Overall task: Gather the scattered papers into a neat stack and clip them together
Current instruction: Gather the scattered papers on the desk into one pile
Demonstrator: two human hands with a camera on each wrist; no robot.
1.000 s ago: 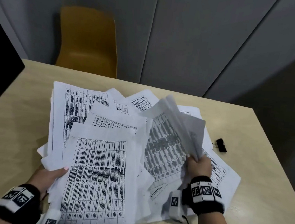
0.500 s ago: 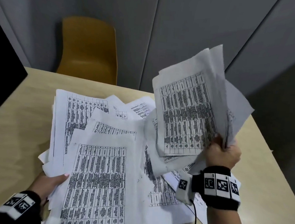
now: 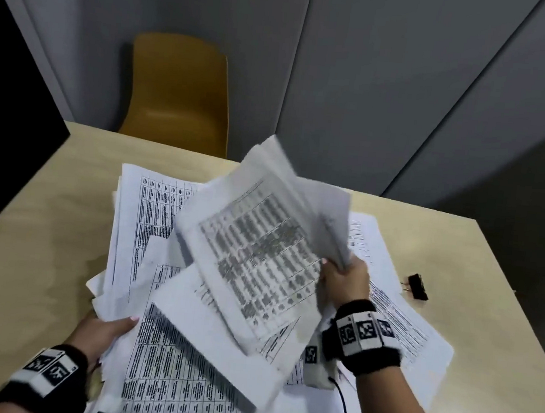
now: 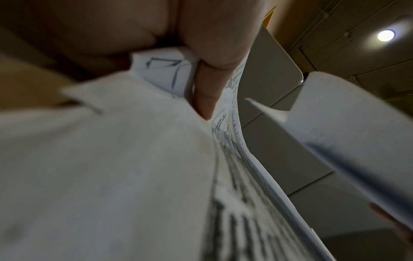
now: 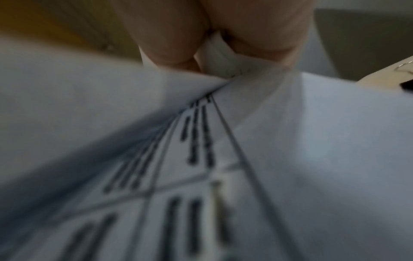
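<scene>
Printed sheets lie spread in a loose pile on the pale wooden table. My right hand grips a bundle of sheets by its right edge and holds it tilted in the air over the middle of the pile. The right wrist view shows fingers pinching that bundle. My left hand holds the pile's near left edge, thumb on top. In the left wrist view, its thumb and a finger pinch the sheets. A black binder clip lies on the table right of the papers.
An orange chair stands behind the table's far edge, against grey wall panels. A black screen sits at the far left of the table. More sheets lie under my right wrist near the table's right side.
My right hand lifted a bundle of sheets high off the right of the pile, then swung it down and left over the middle. My left hand has stayed on the pile's edge.
</scene>
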